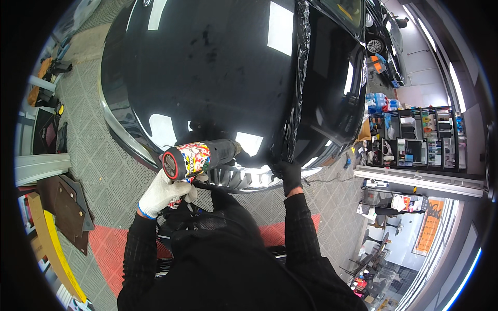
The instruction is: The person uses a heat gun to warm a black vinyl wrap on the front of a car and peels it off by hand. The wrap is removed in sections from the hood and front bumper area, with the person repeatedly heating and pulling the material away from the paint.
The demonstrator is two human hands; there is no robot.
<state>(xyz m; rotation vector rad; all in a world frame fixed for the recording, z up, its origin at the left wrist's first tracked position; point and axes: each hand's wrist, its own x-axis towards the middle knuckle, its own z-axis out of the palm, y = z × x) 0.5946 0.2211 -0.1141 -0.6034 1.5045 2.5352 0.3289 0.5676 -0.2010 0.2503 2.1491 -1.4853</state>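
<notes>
Head view, left hand: your left hand (pixel 163 196), in a white knitted glove with a blue cuff edge, is wrapped around the heat gun at the near left of the car; the grip is closed on it.
Heat gun: the sticker-covered heat gun (pixel 193 159) lies tilted over the near edge of the hood, its round red-rimmed back end to the left, its dark nozzle to the right and slightly far.
Right hand: your right hand (pixel 288 175), in a black glove, is at the near end of the plastic film, fingers bent toward it — you cannot tell here how tightly they pinch, black on black.
Film: the shiny black plastic film (pixel 302 67) runs as a wrinkled strip from far to near, right of the hood's middle, ending by your right hand.
Hood: the glossy black hood (pixel 207 83) fills the far middle, with dark smudges and white light reflections.
Floor: grey grid tiles (pixel 116 176), with a red band (pixel 106 254) at the near left.
Right side: a stocked shelf (pixel 415 140) — with another black car (pixel 386 36) farther off.
Left side: brown mats (pixel 65 210) lie near a yellow-edged box (pixel 59 249).
</notes>
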